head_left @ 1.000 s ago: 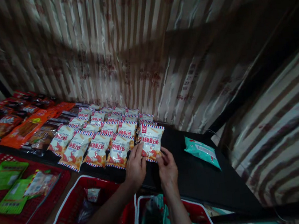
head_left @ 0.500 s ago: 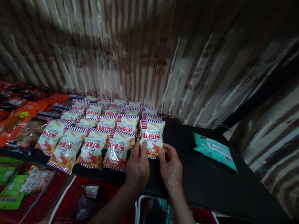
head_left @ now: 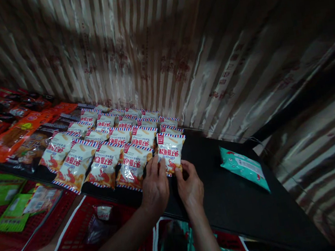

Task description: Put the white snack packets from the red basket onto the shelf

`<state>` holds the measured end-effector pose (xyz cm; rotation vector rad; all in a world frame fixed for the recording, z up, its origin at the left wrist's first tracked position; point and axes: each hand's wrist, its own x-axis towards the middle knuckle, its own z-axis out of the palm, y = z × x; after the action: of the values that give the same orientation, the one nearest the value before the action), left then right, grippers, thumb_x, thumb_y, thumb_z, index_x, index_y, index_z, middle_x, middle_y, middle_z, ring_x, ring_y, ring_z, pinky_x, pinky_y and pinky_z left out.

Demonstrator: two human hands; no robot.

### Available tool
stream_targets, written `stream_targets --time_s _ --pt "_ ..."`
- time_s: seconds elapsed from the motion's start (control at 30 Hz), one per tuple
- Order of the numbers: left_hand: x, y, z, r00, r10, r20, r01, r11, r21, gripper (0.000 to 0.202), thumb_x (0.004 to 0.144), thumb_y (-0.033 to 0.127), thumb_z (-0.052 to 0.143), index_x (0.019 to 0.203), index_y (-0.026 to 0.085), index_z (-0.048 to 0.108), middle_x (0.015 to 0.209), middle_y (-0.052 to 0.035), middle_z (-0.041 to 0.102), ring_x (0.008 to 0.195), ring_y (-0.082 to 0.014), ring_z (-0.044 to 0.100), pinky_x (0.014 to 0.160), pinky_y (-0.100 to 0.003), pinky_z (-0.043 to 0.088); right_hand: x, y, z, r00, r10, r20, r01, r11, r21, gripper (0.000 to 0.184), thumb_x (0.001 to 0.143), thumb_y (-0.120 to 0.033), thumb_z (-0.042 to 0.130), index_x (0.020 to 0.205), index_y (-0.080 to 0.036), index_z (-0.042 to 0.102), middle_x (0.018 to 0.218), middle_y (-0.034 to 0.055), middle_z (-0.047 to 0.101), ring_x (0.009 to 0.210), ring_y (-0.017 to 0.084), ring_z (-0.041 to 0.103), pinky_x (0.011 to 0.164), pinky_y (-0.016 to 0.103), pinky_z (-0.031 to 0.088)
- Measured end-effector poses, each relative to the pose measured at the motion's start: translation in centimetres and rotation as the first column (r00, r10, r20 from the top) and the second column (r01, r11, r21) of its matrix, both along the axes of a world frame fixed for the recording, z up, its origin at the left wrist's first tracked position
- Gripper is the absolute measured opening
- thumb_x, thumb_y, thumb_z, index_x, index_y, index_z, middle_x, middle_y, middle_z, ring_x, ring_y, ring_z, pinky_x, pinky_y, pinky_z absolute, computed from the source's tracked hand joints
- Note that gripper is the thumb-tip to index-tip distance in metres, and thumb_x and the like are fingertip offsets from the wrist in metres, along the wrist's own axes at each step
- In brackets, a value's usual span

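Note:
A white snack bag [head_left: 171, 150] with red lettering and striped edges lies at the right end of rows of matching bags on a black shelf [head_left: 228, 212]. My right hand [head_left: 190, 186] pinches its lower right corner between thumb and fingers. Against its lower left side rest the fingers of my left hand [head_left: 156, 184], close together and pressing on it. Just left of that hand lies another white snack bag [head_left: 132, 166] of the same kind. Part of the bag's bottom edge is hidden by my fingers.
A teal packet [head_left: 244, 169] lies farther right on the shelf. Orange and dark packets [head_left: 11, 137] fill the left end. Below the front edge stand red baskets [head_left: 68, 237] holding several packets. A striped curtain [head_left: 132, 43] hangs behind.
My right thumb has come onto the bag's lower front, and my left fingers have shifted slightly at its lower left. The bag stays in nearly the same place; the view has moved slightly.

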<state>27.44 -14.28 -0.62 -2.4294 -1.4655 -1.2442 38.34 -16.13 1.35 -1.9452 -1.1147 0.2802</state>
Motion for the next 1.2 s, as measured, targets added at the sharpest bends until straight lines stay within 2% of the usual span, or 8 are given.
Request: stream_targets --time_s 0.5,0.67,0.77,0.93,1.03,1.1,1.17,1.2 --pt "-0.5 -0.1 0.1 0.995 -0.085 0.051 0.086 0.996 -0.027 0.045 0.088 0.013 0.040 0.132 0.006 0.039 0.139 -0.0238 0.041 0.135 -0.0300 0.032 0.105 -0.048 0.038 -0.2 -0.4 0.0 0.995 0.045 0.089 -0.051 0.996 0.073 0.042 0.082 -0.038 0.046 0.114 -0.015 0.058 0.111 0.0139 0.064 0.100 0.024 0.059 0.087 0.039 0.046" --pt "-1.4 -1.4 1.1 0.983 -0.185 0.017 0.186 0.979 -0.084 0.043 0.089 0.014 0.034 0.131 0.009 0.043 0.140 -0.0189 0.042 0.135 -0.0273 0.031 0.108 -0.049 0.035 -0.5 -1.2 1.1 0.982 0.000 0.190 -0.046 0.971 0.236 0.035 0.083 -0.035 0.047 0.110 -0.016 0.059 0.115 0.0128 0.061 0.107 0.024 0.055 0.090 0.040 0.045" --pt "-1.9 -2.8 1.7 0.954 -0.299 0.005 0.298 0.949 -0.102 0.040 0.089 0.015 0.034 0.126 0.011 0.049 0.135 -0.0148 0.048 0.131 -0.0242 0.036 0.108 -0.045 0.036 -1.1 -1.8 2.1 0.981 -0.008 0.194 -0.054 0.949 0.311 0.029 0.084 -0.033 0.048 0.104 -0.016 0.060 0.105 0.0109 0.064 0.098 0.022 0.059 0.086 0.038 0.047" --pt "-3.8 -5.0 2.2 0.856 -0.510 -0.091 0.478 0.845 -0.240 0.031 0.089 0.019 0.034 0.100 0.013 0.062 0.109 -0.0121 0.061 0.108 -0.0221 0.053 0.098 -0.037 0.044 -3.2 -3.5 3.5 0.973 0.081 0.215 -0.160 0.910 0.382 0.024 0.088 -0.031 0.047 0.101 -0.016 0.060 0.095 0.0073 0.066 0.088 0.018 0.062 0.081 0.034 0.049" --pt "-6.3 -6.4 1.2 0.754 -0.642 -0.136 0.550 0.731 -0.404 0.029 0.088 0.018 0.035 0.094 0.013 0.063 0.106 -0.0121 0.062 0.102 -0.0227 0.055 0.093 -0.037 0.045 -5.2 -5.3 3.6 0.952 0.204 0.228 -0.276 0.893 0.355 0.023 0.089 -0.030 0.046 0.103 -0.018 0.059 0.093 0.0058 0.067 0.082 0.017 0.064 0.079 0.033 0.050" --pt "-8.4 -7.5 -0.2 0.731 -0.673 -0.111 0.496 0.637 -0.590 0.026 0.086 0.016 0.039 0.096 0.013 0.063 0.111 -0.0114 0.063 0.103 -0.0227 0.056 0.095 -0.037 0.044 -6.9 -6.7 2.9 0.905 0.345 0.249 -0.409 0.865 0.289 0.022 0.089 -0.029 0.046 0.102 -0.019 0.060 0.090 0.0050 0.068 0.080 0.016 0.065 0.078 0.032 0.050" --pt "-10.8 -8.3 -2.1 0.784 -0.615 -0.087 0.299 0.497 -0.815 0.020 0.083 0.016 0.047 0.094 0.014 0.064 0.108 -0.0090 0.065 0.102 -0.0229 0.058 0.095 -0.036 0.043 -8.9 -8.2 1.7 0.815 0.511 0.272 -0.565 0.805 0.181 0.022 0.088 -0.027 0.045 0.101 -0.020 0.061 0.092 0.0051 0.069 0.084 0.017 0.065 0.080 0.031 0.050" --pt "-12.0 -8.5 -3.1 0.813 -0.572 -0.109 0.217 0.471 -0.855 0.017 0.081 0.013 0.049 0.089 0.013 0.065 0.101 -0.0094 0.068 0.096 -0.0239 0.060 0.092 -0.037 0.045 -10.0 -8.8 0.8 0.760 0.590 0.270 -0.633 0.766 0.108 0.022 0.088 -0.026 0.045 0.102 -0.021 0.062 0.094 0.0055 0.069 0.087 0.018 0.065 0.081 0.031 0.050"
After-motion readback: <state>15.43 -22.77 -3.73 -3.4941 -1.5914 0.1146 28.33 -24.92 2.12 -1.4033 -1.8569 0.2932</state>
